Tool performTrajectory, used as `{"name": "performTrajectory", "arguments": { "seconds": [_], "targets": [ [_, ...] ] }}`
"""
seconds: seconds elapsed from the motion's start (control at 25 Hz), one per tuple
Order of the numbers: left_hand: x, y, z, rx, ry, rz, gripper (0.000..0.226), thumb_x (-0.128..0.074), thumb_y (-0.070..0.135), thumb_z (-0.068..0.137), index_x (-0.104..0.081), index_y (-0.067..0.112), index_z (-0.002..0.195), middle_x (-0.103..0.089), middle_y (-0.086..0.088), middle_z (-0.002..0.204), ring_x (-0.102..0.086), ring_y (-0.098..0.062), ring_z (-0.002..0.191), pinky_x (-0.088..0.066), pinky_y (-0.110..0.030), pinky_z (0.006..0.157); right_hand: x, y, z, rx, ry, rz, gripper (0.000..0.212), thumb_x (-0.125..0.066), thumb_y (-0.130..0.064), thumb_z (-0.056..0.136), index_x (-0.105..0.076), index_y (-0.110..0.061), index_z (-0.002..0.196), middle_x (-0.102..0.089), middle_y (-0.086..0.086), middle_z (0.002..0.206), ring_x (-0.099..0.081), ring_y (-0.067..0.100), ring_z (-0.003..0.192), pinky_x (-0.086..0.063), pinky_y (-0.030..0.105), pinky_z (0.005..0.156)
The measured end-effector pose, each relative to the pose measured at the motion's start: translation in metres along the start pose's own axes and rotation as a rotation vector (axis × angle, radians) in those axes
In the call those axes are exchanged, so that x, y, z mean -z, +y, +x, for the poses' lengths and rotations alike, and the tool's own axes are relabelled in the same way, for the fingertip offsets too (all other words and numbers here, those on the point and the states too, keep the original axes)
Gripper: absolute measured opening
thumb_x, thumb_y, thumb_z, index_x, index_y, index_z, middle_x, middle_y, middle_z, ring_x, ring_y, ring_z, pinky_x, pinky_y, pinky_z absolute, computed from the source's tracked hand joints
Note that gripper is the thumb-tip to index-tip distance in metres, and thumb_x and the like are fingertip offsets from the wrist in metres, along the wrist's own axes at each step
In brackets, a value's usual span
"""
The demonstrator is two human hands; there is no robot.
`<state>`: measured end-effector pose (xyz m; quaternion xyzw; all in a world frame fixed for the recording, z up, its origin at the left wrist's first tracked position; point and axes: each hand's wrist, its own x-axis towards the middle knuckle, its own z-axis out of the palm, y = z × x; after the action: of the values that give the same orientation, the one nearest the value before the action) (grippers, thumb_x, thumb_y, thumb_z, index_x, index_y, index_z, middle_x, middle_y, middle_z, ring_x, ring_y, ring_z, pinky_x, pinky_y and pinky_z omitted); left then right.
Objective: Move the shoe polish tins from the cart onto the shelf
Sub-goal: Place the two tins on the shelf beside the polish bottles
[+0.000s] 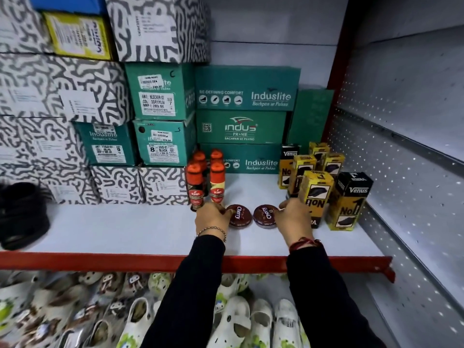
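Note:
Two round dark brown "Cherry" shoe polish tins lie flat side by side on the white shelf [130, 229]: the left tin [238, 216] and the right tin [265, 216]. My left hand [212, 217] rests against the left tin's left edge, its fingers curled on the rim. Fingertips of my right hand [293, 218] touch the right tin's right edge. Both tins sit on the shelf surface. The cart is out of view.
Orange-capped Kiwi polish bottles [206, 177] stand just behind my left hand. Yellow and black Venus boxes [326, 182] crowd the right. Green Induslite boxes [247, 116] and patterned shoe boxes [62, 101] fill the back. Clogs [226, 320] lie below the red shelf edge [100, 261].

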<state>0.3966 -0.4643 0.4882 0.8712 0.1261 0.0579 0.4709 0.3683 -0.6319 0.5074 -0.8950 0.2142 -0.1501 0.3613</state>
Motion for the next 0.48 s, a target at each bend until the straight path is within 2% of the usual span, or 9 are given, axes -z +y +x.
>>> {"name": "performTrajectory", "arguments": {
  "seconds": [0.12,0.2,0.28,0.4,0.48],
  "targets": [
    [-0.005,0.001,0.001,-0.04,-0.013,0.04,0.023,-0.071,0.026,0.083,-0.077,0.012,0.1,-0.077,-0.011,0.105,-0.073,-0.033,0.094,-0.057,-0.034,0.091,-0.003,0.001,0.001,0.046,0.006,-0.041,0.024,-0.064,-0.013,0.088,-0.071,0.002,0.104,-0.07,0.021,0.113,-0.068,0.037,0.102,-0.055,0.037,0.085],
    [-0.004,0.0,0.002,-0.051,-0.016,0.031,0.023,-0.072,0.025,0.083,-0.076,0.012,0.101,-0.077,-0.013,0.103,-0.074,-0.035,0.088,-0.06,-0.04,0.088,-0.004,0.002,0.001,0.069,-0.004,-0.061,0.027,-0.064,-0.015,0.088,-0.071,0.001,0.109,-0.07,0.02,0.115,-0.068,0.036,0.105,-0.054,0.036,0.087],
    [0.0,-0.002,-0.001,-0.064,-0.001,0.013,0.026,-0.071,0.025,0.083,-0.075,0.012,0.105,-0.076,-0.013,0.106,-0.073,-0.036,0.091,-0.059,-0.041,0.089,-0.004,0.004,0.0,0.104,-0.012,-0.055,0.034,-0.063,-0.02,0.09,-0.068,-0.001,0.117,-0.069,0.019,0.12,-0.067,0.035,0.11,-0.053,0.037,0.091],
    [0.013,0.001,-0.016,-0.162,0.093,0.059,0.023,-0.064,0.03,0.087,-0.076,0.016,0.101,-0.076,-0.011,0.106,-0.07,-0.034,0.098,-0.055,-0.035,0.087,0.001,-0.003,-0.007,0.276,-0.012,-0.004,0.045,-0.055,-0.034,0.095,-0.06,-0.007,0.131,-0.064,0.014,0.134,-0.06,0.03,0.124,-0.045,0.035,0.104],
    [0.028,0.005,-0.029,-0.277,0.188,0.045,0.025,-0.059,0.035,0.09,-0.074,0.017,0.098,-0.076,-0.009,0.101,-0.07,-0.031,0.093,-0.053,-0.034,0.081,0.005,-0.014,-0.013,0.434,-0.021,-0.007,0.054,-0.045,-0.042,0.099,-0.047,-0.012,0.144,-0.045,0.008,0.153,-0.041,0.025,0.143,-0.032,0.033,0.116]
  ]
}}
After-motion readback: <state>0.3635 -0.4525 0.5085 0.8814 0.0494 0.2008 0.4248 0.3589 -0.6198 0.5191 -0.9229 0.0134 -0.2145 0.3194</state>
